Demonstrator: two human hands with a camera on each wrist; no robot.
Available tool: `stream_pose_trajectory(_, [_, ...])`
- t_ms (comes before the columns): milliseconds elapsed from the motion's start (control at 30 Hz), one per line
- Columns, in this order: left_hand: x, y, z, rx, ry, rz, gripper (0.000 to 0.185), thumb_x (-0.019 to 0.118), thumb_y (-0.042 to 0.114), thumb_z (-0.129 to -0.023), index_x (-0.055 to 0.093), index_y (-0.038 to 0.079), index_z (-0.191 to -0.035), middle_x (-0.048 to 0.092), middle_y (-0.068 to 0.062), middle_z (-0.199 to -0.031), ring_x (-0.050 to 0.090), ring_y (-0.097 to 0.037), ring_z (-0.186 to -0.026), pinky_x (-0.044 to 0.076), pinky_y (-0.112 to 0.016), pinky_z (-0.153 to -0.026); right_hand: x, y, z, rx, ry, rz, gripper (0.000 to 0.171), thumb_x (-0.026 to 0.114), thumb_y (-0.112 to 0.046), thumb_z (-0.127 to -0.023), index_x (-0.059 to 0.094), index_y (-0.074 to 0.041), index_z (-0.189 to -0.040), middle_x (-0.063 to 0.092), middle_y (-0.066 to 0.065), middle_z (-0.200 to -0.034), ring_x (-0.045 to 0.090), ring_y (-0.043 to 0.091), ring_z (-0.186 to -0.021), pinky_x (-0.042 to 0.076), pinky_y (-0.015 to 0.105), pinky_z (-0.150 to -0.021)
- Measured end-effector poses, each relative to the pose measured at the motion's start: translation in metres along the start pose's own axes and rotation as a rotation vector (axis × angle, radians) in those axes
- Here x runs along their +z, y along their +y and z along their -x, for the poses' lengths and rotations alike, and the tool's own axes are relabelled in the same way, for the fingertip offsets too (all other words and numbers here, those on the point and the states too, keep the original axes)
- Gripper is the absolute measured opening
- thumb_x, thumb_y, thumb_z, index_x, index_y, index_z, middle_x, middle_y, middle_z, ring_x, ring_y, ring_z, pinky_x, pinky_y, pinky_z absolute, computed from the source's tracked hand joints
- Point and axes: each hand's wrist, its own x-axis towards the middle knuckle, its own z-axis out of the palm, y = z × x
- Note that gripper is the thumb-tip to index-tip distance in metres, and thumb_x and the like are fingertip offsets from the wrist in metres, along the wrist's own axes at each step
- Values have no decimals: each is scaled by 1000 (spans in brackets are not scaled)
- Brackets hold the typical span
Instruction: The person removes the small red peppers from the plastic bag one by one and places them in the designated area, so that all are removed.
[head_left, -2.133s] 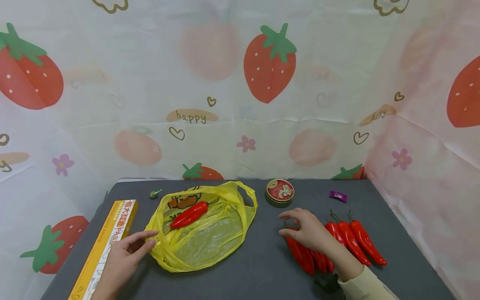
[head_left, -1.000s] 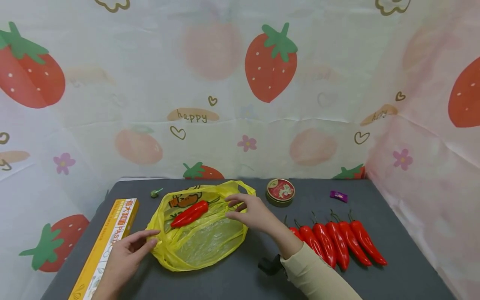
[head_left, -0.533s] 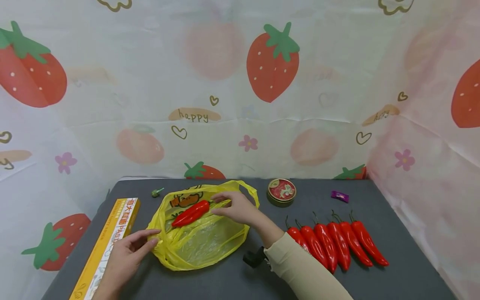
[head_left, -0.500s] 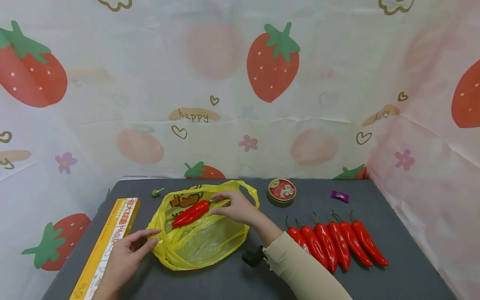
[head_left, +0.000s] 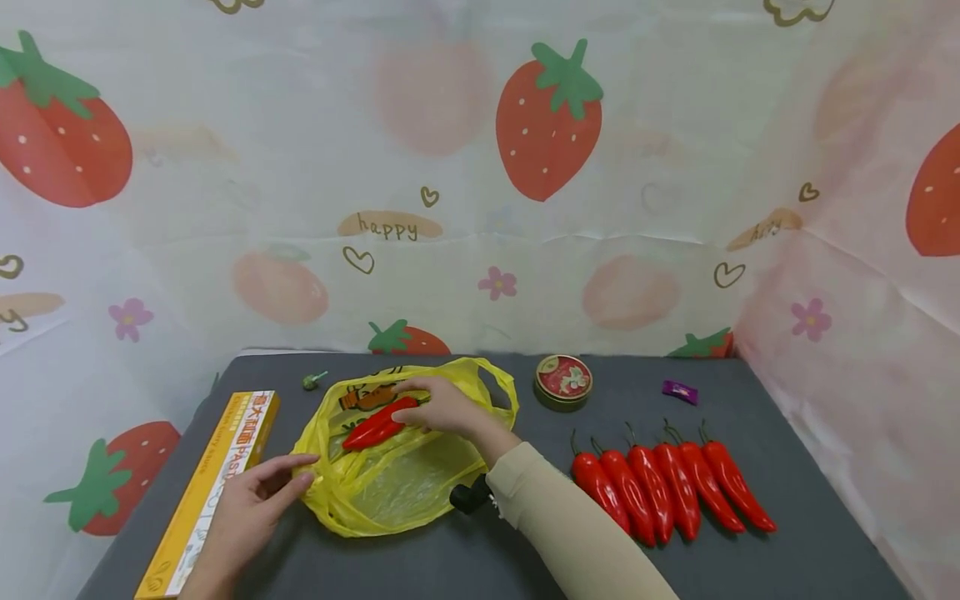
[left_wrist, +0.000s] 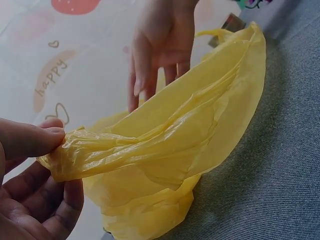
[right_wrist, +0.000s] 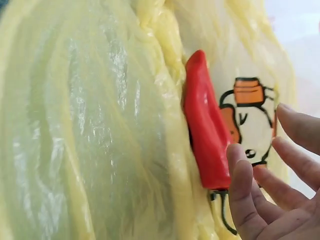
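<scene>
A yellow plastic bag (head_left: 416, 500) lies on the dark table with its mouth spread. Inside it is one red chili pepper (head_left: 375, 427), its green stem pointing at the right hand in the right wrist view. My left hand (head_left: 247, 508) pinches the bag's left rim between thumb and fingers, seen closely in the left wrist view. My right hand (head_left: 446, 408) is inside the bag's mouth, at the stem end of the pepper. Its fingers (right_wrist: 285, 187) are spread and not closed round the pepper; whether the thumb touches it I cannot tell.
Several red chili peppers (head_left: 678, 492) lie in a row on the right. A round red tin (head_left: 563, 379) and a purple packet (head_left: 680, 392) stand toward the back. A pasta box (head_left: 213, 492) lies on the left, near a small green piece (head_left: 312, 381).
My right hand has moved left from the row of peppers into the bag, up to the stem end of the pepper there. My left hand has stayed on the bag's rim.
</scene>
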Motion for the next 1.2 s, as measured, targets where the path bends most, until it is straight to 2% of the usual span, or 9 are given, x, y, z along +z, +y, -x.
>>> stream_pose_trajectory(167, [-1,2,0,20,-3,0,30,71,29,-96,74,10,-119,73,-2,-102,56,-7,-79,48,-20,-67,8,2,-13,58,7,-45,57,74,-23,-93,54,-16,-146,44,11,-154,70,33,-86,58,39,-71])
stream_pose_trajectory(400, [-1,2,0,22,-2,-2,31,71,30,-95,75,9,-118,71,-1,-98,56,-7,-80,48,-20,-67,21,11,-27,113,4,-73,65,74,-12,-93,46,-14,-152,56,17,-135,71,27,-73,59,34,-67])
stream_pose_trajectory(500, [-1,2,0,23,1,-6,30,71,30,-95,75,10,-117,71,-1,-97,56,-7,-79,48,-20,-67,24,13,-29,121,17,-49,62,74,-10,-92,49,-11,-149,61,15,-125,70,23,-72,59,33,-67])
stream_pose_trajectory(600, [-1,2,1,23,-2,-3,30,71,30,-95,75,9,-117,72,-2,-99,56,-7,-79,48,-20,-68,26,13,-29,123,42,-22,51,74,-11,-92,57,-9,-140,63,12,-115,69,21,-74,59,32,-68])
stream_pose_trajectory(733, [-1,3,1,19,-3,2,31,71,31,-96,75,10,-117,72,-3,-102,56,-7,-80,48,-19,-68,25,7,-25,105,70,9,38,74,-17,-94,66,-9,-130,63,9,-116,67,20,-80,58,31,-69])
stream_pose_trajectory(900, [-1,3,1,16,-5,-7,30,71,30,-96,75,10,-117,72,-3,-99,56,-7,-79,48,-20,-67,17,2,-12,57,87,-1,35,70,-21,-97,67,-12,-130,63,8,-119,63,19,-85,57,33,-72])
stream_pose_trajectory(1100, [0,1,0,7,-12,-12,32,71,31,-96,74,10,-119,72,-2,-100,57,-5,-79,49,-20,-68,6,1,8,58,110,-163,29,65,-13,-99,69,-7,-127,61,11,-123,71,28,-91,60,44,-81])
stream_pose_trajectory(1200, [1,0,0,10,-16,0,31,71,30,-96,74,10,-119,72,-3,-101,57,-5,-80,50,-19,-68,2,2,15,56,124,-223,26,61,-8,-100,70,-4,-124,62,14,-121,71,28,-90,59,48,-83])
